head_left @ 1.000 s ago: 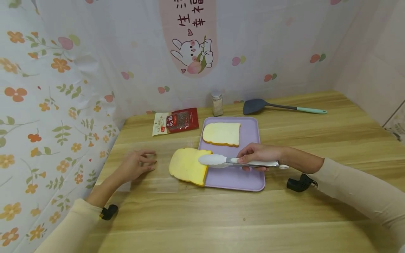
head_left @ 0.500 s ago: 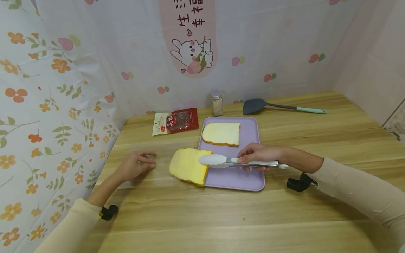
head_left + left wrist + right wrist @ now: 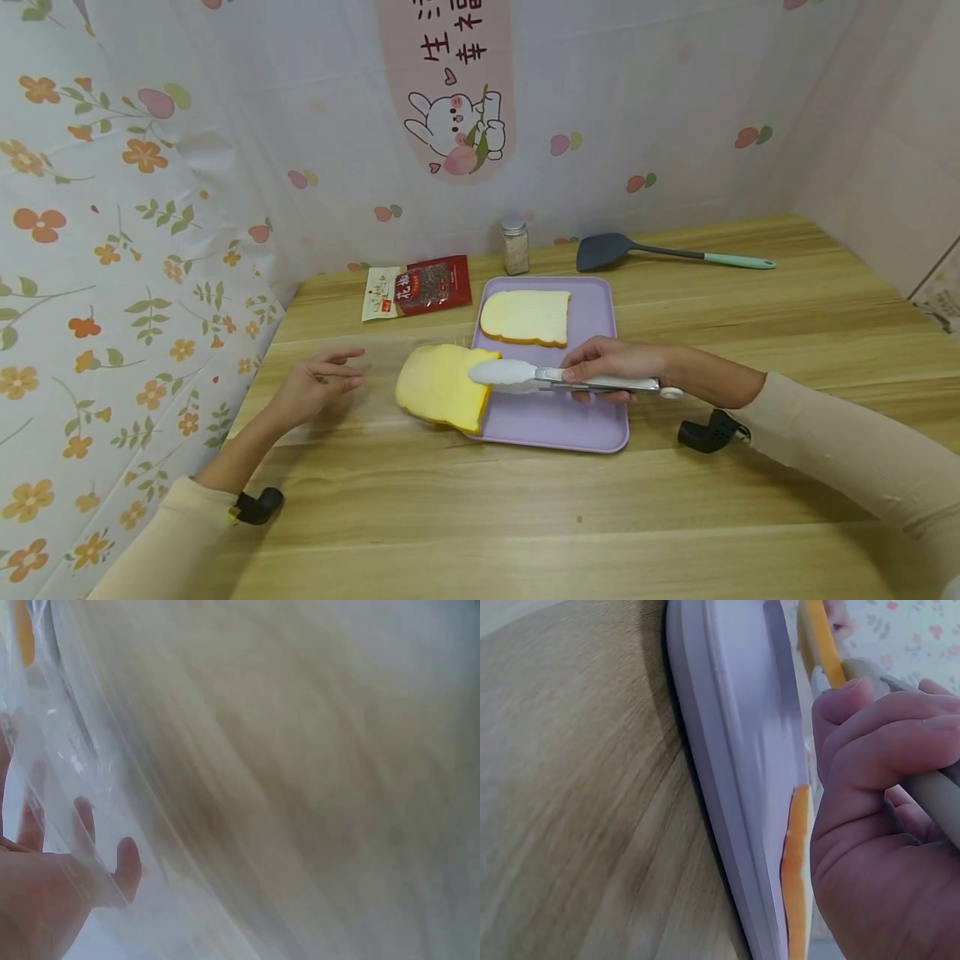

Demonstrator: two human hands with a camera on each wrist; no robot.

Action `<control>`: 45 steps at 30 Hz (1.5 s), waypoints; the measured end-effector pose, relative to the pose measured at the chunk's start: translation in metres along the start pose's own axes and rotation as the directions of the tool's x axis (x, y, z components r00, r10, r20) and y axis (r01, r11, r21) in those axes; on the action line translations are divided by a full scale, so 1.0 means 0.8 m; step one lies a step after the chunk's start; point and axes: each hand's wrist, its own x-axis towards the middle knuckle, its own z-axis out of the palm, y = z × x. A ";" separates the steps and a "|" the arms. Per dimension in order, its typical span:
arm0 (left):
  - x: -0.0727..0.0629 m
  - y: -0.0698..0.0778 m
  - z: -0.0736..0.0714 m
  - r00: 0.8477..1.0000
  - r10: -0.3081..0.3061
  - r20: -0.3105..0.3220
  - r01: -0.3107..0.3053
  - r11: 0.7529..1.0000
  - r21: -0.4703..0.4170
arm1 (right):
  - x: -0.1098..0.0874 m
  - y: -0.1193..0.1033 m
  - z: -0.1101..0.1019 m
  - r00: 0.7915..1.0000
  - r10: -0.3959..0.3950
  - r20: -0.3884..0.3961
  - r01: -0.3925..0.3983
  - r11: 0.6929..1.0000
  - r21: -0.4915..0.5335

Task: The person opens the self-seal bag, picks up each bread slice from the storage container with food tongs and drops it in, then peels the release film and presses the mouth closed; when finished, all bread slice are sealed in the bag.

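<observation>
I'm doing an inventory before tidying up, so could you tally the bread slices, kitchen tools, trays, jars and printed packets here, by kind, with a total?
Bread slices: 2 (white slice, yellow slice)
Kitchen tools: 2 (tongs, spatula)
Trays: 1 (purple tray)
Jars: 1 (lidded jar)
Printed packets: 1 (red-and-cream packet)
Total: 7

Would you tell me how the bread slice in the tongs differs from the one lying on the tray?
The held slice looks yellower, the resting slice paler. The held slice is pinched by the tongs and juts past the left edge of the tray in the head view; the resting slice lies flat on the tray. Both share a loaf shape and orange crust.
</observation>
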 end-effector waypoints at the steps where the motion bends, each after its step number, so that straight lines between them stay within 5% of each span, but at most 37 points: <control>1: 0.000 0.001 0.000 1.000 -0.008 -0.003 0.007 1.000 -0.012 | 0.001 0.000 -0.001 1.000 -0.002 0.004 0.002 1.000 0.004; 11: -0.002 0.008 0.003 0.998 -0.052 -0.020 0.051 0.998 -0.031 | 0.011 0.003 -0.005 0.994 -0.055 0.099 0.049 0.997 0.067; 17: -0.003 0.013 0.010 1.000 -0.003 -0.024 0.003 1.000 -0.026 | 0.022 0.004 -0.002 0.999 -0.009 0.049 0.008 1.000 0.027; 27: -0.002 0.017 0.012 0.993 0.097 -0.065 -0.087 0.987 0.134 | 0.040 -0.007 0.009 1.000 0.016 0.021 -0.015 0.998 -0.058; 45: -0.002 0.011 0.003 0.989 0.134 -0.066 -0.128 0.987 0.094 | 0.058 -0.012 0.015 0.999 -0.015 -0.040 0.012 0.996 -0.085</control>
